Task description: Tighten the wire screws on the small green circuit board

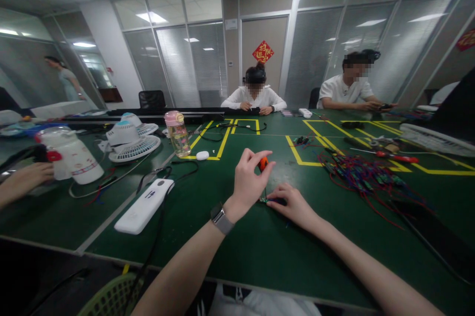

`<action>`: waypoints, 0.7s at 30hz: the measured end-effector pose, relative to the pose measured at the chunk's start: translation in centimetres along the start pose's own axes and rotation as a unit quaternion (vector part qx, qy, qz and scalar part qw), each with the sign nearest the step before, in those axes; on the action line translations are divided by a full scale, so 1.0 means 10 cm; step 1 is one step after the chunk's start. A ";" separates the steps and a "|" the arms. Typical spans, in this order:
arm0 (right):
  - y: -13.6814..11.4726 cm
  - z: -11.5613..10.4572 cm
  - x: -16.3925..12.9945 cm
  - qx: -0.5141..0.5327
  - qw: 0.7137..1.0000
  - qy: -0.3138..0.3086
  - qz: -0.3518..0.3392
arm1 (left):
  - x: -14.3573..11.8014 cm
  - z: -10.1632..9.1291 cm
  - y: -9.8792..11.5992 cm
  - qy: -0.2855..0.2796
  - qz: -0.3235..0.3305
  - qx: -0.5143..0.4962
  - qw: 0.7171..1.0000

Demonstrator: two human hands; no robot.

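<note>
My left hand (pixel 249 177), with a watch on its wrist, is closed around the orange handle of a small screwdriver (pixel 263 163) that stands upright over the green table (pixel 260 247). Its thin shaft points down at a tiny part (pixel 267 200). My right hand (pixel 293 205) lies flat on the table and pins that small dark part under its fingertips. Details of the part are too small to make out.
A pile of red, blue and black wired parts (pixel 361 172) lies to the right, with a red screwdriver (pixel 397 158) beyond it. A white power bank (pixel 144 205) with cable, desk fans (pixel 129 140), a pink bottle (pixel 177 134) sit left. Two people sit opposite; another person's hand (pixel 22 180) is at far left.
</note>
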State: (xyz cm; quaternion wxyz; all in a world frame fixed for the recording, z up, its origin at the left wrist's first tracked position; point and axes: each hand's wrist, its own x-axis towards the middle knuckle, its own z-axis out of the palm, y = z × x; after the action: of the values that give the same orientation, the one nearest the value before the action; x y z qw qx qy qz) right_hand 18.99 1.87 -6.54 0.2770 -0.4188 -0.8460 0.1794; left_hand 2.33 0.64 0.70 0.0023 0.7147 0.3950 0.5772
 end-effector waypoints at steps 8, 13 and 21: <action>0.01 -0.01 0.00 -0.002 1.000 -0.004 -0.004 | -0.01 -0.01 0.01 -0.040 0.012 -0.030 0.999; -0.01 -0.01 0.00 -0.009 1.000 -0.002 0.002 | -0.01 0.00 0.01 -0.029 0.008 -0.004 1.000; -0.02 -0.01 -0.01 -0.005 1.000 -0.006 0.000 | -0.02 0.02 0.02 -0.071 0.020 -0.043 0.996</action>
State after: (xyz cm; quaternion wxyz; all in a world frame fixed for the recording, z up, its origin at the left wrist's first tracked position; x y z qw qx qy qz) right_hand 18.99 1.70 -6.34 0.2699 -0.4189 -0.8486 0.1776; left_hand 2.62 0.44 0.54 0.0494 0.7613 0.3541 0.5410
